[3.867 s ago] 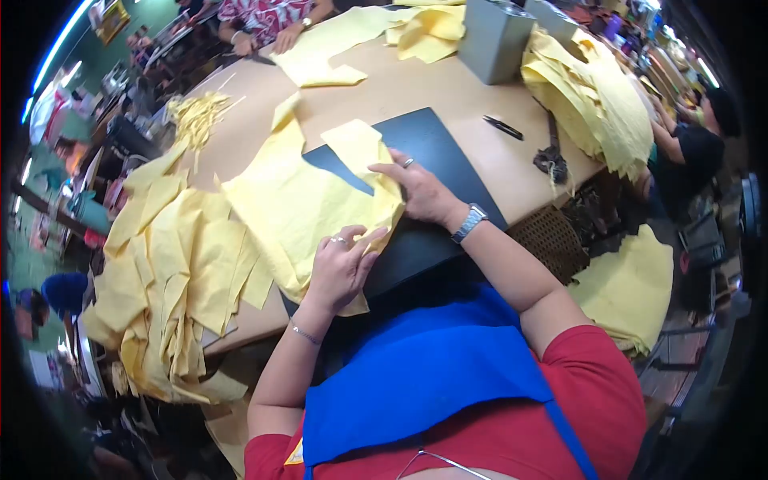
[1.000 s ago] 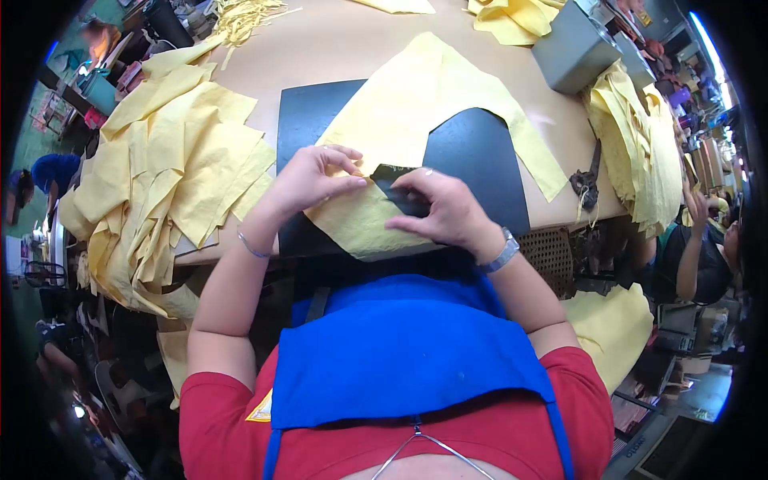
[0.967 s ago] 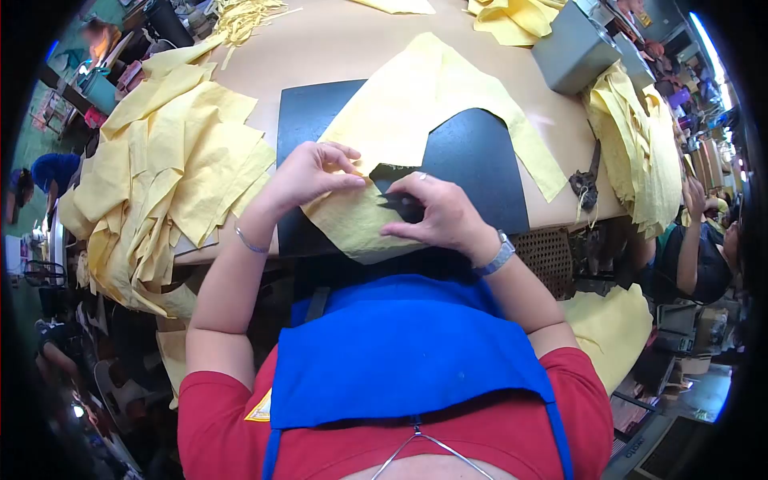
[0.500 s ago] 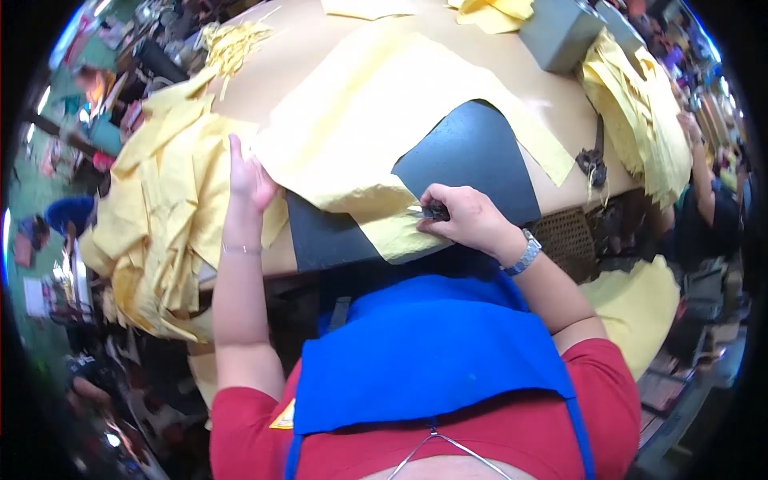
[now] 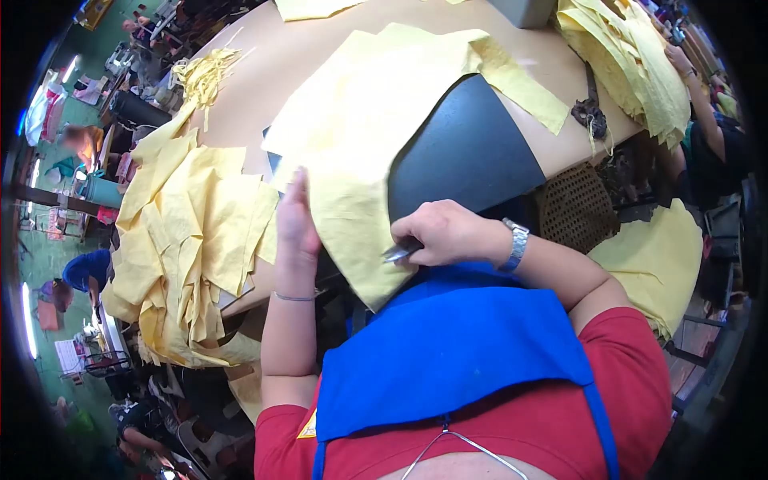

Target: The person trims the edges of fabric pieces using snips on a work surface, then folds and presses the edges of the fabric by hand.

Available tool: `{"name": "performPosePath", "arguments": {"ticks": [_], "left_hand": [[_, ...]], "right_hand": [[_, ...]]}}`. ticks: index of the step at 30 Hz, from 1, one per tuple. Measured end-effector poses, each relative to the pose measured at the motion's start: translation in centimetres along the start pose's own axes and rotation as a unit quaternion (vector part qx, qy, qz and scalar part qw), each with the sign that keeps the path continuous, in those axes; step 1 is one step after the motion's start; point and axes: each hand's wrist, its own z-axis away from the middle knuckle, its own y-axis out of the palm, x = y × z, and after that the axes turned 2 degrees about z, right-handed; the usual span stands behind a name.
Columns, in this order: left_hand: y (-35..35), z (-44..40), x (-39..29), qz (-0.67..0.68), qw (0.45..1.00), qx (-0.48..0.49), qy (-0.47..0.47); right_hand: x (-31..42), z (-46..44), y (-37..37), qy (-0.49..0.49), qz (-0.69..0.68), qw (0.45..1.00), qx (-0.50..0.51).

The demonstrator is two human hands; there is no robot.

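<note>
A large yellow cloth [image 5: 344,120] lies over the black mat [image 5: 464,152], and its lower corner hangs past the table's front edge. My left hand [image 5: 297,220] is at the cloth's left edge, fingers pointing up, partly behind the fabric; whether it pinches the cloth is hidden. In my right hand [image 5: 448,234] is a small dark cutting tool [image 5: 402,250] with metal tips, closed in the fingers. The tool's tips point left at the cloth's right edge, near the hanging corner.
Piled yellow cloth pieces [image 5: 184,232] hang over the table's left edge, with thin yellow strips [image 5: 210,72] behind. At the right lie dark scissors [image 5: 590,116] and another cloth stack [image 5: 628,72]. A woven seat [image 5: 576,210] stands below the table edge. A person's arm [image 5: 704,100] is far right.
My left hand has gone from pinching the cloth to its left edge, upright. The cloth has turned, its corner now hanging toward me. My right hand has stayed around the tool and moved slightly lower.
</note>
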Motion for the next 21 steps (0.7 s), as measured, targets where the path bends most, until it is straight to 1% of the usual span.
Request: {"name": "performPosePath", "arguments": {"ticks": [1, 2, 3, 5, 6, 7, 8, 10, 11, 12, 14, 15, 16, 17, 18, 19, 21], "left_hand": [[-0.6, 0.1, -0.9, 0.045, 0.998, 0.033, -0.009], [0.5, 0.9, -1.8, 0.091, 0.994, 0.066, -0.017], [0.9, 1.6, -2.0, 0.108, 0.992, 0.062, -0.013], [1.0, 2.9, -1.3, 0.051, 0.996, 0.03, -0.065], [1.1, 3.6, -0.8, 0.021, 0.995, 0.013, -0.092], [1.3, 4.2, -0.3, -0.096, 0.99, -0.041, -0.094], [1.8, 4.5, 0.3, -0.165, 0.982, -0.028, -0.092], [3.3, 4.7, 1.3, -0.295, 0.952, 0.002, -0.081], [4.1, 4.4, 1.5, -0.264, 0.961, -0.035, -0.069], [3.3, 3.4, 1.6, -0.248, 0.967, -0.041, -0.035], [0.8, 0.8, 1.5, -0.208, 0.976, -0.058, 0.04], [1.4, 0.7, 0.8, -0.197, 0.974, -0.07, 0.083], [-0.2, -0.2, 0.5, -0.216, 0.966, -0.093, 0.105], [-0.6, -0.3, 0.1, -0.188, 0.971, -0.089, 0.114], [-1.0, -0.3, 0.0, -0.162, 0.976, -0.085, 0.119], [-1.3, -0.2, 0.1, -0.172, 0.972, -0.088, 0.132], [-1.6, 0.0, 0.7, -0.195, 0.965, -0.091, 0.151]], "right_hand": [[0.3, 0.4, -1.0, -0.006, -0.033, 0.999, 0.02], [0.2, 0.5, -1.8, -0.012, -0.066, 0.997, 0.041], [-0.6, 0.2, -2.3, -0.025, -0.114, 0.993, 0.013], [-2.1, -0.7, -3.6, -0.046, -0.035, 0.99, -0.13], [-3.4, -1.7, -3.8, -0.058, 0.014, 0.976, -0.209], [-4.3, -2.7, -4.1, -0.069, 0.06, 0.964, -0.248], [-5.1, -3.7, -4.4, -0.081, 0.106, 0.948, -0.288], [-5.7, -5.4, -4.2, -0.043, 0.129, 0.96, -0.244], [-5.9, -6.4, -4.0, -0.031, 0.147, 0.962, -0.227], [-6.2, -7.4, -4.1, -0.023, 0.168, 0.963, -0.209], [-6.5, -8.9, -3.7, -0.093, 0.056, 0.957, -0.27], [-6.4, -9.3, -3.6, -0.105, -0.011, 0.952, -0.288], [-6.2, -9.4, -3.4, -0.113, -0.082, 0.943, -0.301], [-6.0, -9.1, -3.6, -0.058, -0.208, 0.947, -0.237], [-5.7, -8.2, -4.0, 0.005, -0.33, 0.929, -0.168], [-5.3, -7.7, -4.0, 0.073, -0.445, 0.887, -0.098], [-4.1, -7.0, -3.6, 0.128, -0.5, 0.855, -0.044]]}}
